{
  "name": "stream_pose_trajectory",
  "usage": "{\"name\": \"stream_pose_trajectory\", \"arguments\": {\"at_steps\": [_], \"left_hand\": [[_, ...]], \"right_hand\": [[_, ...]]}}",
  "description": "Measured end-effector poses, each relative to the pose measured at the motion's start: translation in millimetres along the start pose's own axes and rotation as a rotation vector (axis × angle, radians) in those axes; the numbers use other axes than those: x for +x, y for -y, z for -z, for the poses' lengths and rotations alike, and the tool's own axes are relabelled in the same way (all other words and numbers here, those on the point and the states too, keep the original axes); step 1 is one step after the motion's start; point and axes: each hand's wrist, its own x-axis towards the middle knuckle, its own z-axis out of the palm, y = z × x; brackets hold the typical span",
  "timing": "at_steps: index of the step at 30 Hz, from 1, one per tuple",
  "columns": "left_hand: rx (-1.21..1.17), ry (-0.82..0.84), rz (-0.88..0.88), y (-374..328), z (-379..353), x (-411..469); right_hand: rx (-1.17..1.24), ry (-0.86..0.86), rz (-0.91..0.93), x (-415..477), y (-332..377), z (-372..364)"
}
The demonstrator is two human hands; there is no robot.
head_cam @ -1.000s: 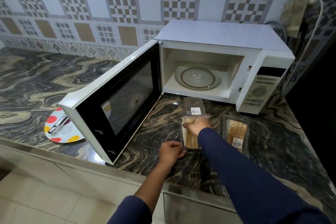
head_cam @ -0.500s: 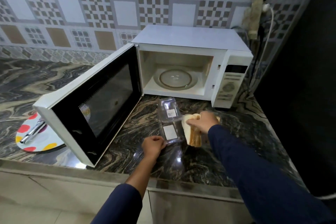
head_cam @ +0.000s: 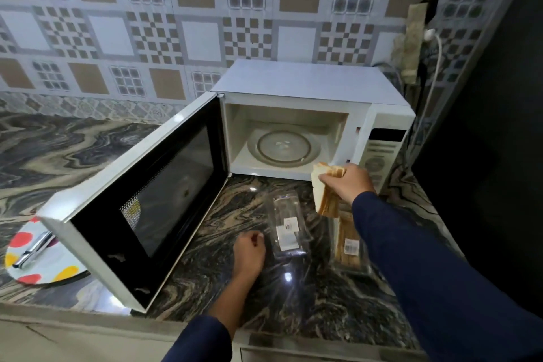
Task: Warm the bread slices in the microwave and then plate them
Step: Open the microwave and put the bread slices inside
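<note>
My right hand grips a stack of bread slices in the air, just in front of the open white microwave. Its glass turntable is bare, and its door swings wide to the left. My left hand rests on the dark marble counter with its fingers curled, beside an empty clear plastic pack. A second clear pack with bread lies under my right forearm, partly hidden. A spotted plate sits at the far left behind the door.
Metal tongs lie on the spotted plate. A power strip with a white cable hangs on the tiled wall right of the microwave. A dark wall closes the right side. The counter's front edge runs below the door.
My right hand lifted the bread slices out of the clear pack and raised them toward the microwave opening. The left hand stays by the emptied pack.
</note>
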Motion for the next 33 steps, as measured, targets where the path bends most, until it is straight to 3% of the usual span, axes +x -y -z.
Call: {"name": "stream_pose_trajectory", "arguments": {"at_steps": [3,8,12,17,21,24,29,33], "left_hand": [[0.21,-0.026,-0.105,18.8,3.6,32.2],[0.518,0.19,-0.237,29.6,4.4,89.9],[0.641,0.249,-0.317,23.8,-1.8,125.4],[0.675,0.237,-0.34,23.2,-13.4,150.0],[0.673,0.234,-0.351,23.9,-18.0,157.7],[0.655,0.204,-0.384,24.8,-18.2,157.3],[0.617,0.172,-0.404,23.0,-17.4,157.5],[0.644,0.205,-0.376,23.9,-17.0,157.4]], "right_hand": [[-0.021,-0.004,-0.005,29.4,13.7,-10.0],[-0.066,0.006,-0.034,84.9,33.9,-37.2],[-0.122,0.025,-0.077,128.1,49.7,-56.9],[-0.048,0.183,-0.168,176.4,60.5,-78.3],[0.053,0.085,-0.106,205.6,72.1,-94.9],[0.052,-0.009,-0.171,219.3,80.1,-98.5],[-0.009,0.164,-0.094,241.6,69.4,-119.5],[0.063,0.089,-0.153,239.4,65.1,-122.7]]}}
